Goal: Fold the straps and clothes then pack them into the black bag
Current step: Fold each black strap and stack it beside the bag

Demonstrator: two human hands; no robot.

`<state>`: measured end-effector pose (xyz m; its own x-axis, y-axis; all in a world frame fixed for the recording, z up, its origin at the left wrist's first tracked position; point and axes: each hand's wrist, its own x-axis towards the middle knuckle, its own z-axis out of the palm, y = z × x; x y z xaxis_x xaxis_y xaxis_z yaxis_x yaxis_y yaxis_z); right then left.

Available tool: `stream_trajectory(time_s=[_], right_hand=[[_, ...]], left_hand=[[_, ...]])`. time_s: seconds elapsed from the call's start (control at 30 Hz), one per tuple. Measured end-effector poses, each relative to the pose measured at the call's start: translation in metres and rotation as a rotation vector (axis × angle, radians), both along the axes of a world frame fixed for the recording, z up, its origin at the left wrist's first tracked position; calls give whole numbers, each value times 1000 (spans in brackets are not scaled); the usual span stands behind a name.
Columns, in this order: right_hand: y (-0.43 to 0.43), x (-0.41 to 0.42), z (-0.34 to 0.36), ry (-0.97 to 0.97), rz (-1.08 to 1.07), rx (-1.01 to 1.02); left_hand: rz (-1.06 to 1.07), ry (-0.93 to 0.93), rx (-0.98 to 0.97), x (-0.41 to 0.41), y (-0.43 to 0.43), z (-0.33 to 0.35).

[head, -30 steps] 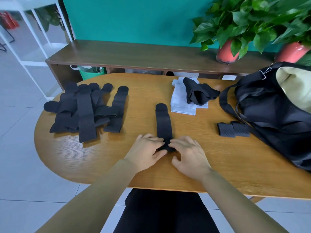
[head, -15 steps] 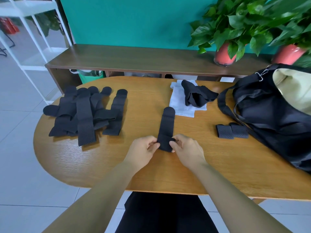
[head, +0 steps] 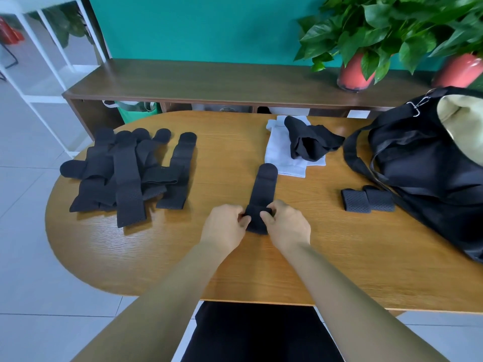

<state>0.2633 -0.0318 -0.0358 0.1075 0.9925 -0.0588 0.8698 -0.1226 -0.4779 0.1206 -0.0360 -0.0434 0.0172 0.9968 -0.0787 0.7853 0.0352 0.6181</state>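
Centrally, on the table (head: pixel 339 257), one black strap (head: pixel 262 189) lying lengthwise, rounded far end just short of the white cloth (head: pixel 277 150), near end lifted and turned over onto itself. Pinched at that turned end from both sides by left hand (head: pixel 224 226) and right hand (head: pixel 286 226), fingers (head: pixel 241 218) curled closed on the fabric. To fold well: keep both side edges in line with the flat length beneath; lay the end forward squarely, never skewed; press each crease flat before taking the next turn; aim for a compact block like the two folded straps (head: pixel 367 201) just beside the black bag (head: pixel 423 163). Probable fault: springy perforated fabric reopening if released too early. At left, pile of unfolded straps (head: pixel 125 173) awaiting the same treatment; dark garment (head: pixel 311 142) heaped on the cloth, not yet folded.
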Motion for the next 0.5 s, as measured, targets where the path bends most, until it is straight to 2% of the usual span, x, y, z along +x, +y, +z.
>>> stream_trajectory(time_s=[0.23, 0.37, 0.43, 0.5], right_hand=[[0, -4, -6, -101, 1, 76], [-2, -2, -5, -106, 21, 88], [-7, 4, -9, -38, 51, 171], [-14, 10, -15, -24, 132, 343]], left_hand=[[-53, 132, 131, 3, -3, -2], [-168, 115, 263, 2, -5, -11], [-216, 145, 302, 2, -5, -14], [-248, 199, 317, 2, -5, -14]])
